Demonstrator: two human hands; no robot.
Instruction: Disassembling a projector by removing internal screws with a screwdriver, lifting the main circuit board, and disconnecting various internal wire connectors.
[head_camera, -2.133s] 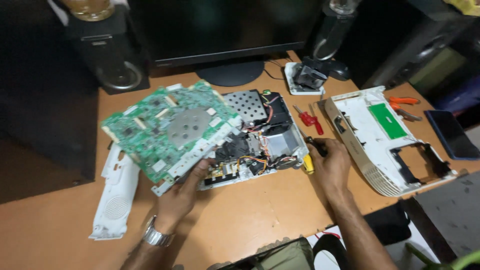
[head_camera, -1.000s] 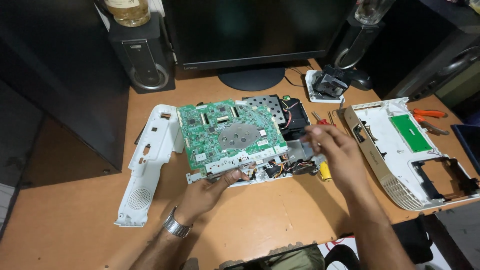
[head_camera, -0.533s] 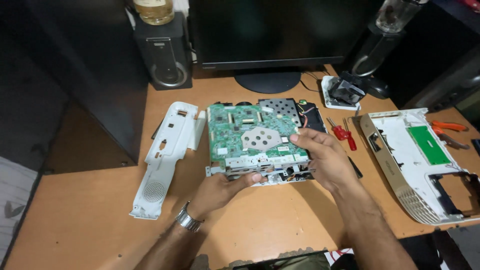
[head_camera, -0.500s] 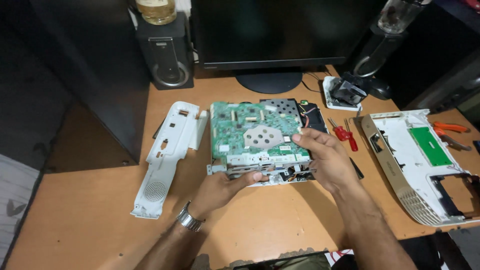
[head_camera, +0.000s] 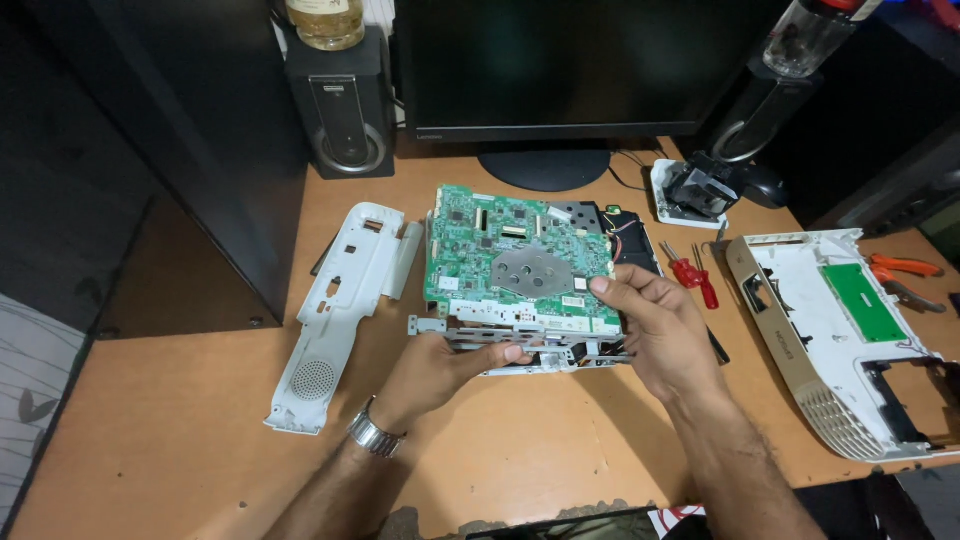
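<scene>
Hands meet at the near edge of a green circuit board in the head view, the only view here. The board sits on top of an opened device chassis at the middle of the wooden worktop, lying roughly flat with a grey metal plate at its centre.

The left hand, a metal watch on its wrist, comes in from below and left. Its fingers stretch rightward under the board's front edge and touch the metal frame of the chassis; whether they pinch it or only press against it cannot be told.

The right hand comes in from below and right. Its thumb lies on the board's near right corner and its fingers curl beneath, so it is grasping that corner of the board. The board thus lies just beyond and between the two hands, with most of its surface on the far side of them.

Left of the chassis lies a long white plastic panel with a round grille. A red screwdriver rests just right of the board, and farther right a white housing shell lies open. Behind the board stand a dark monitor and a black speaker.
</scene>
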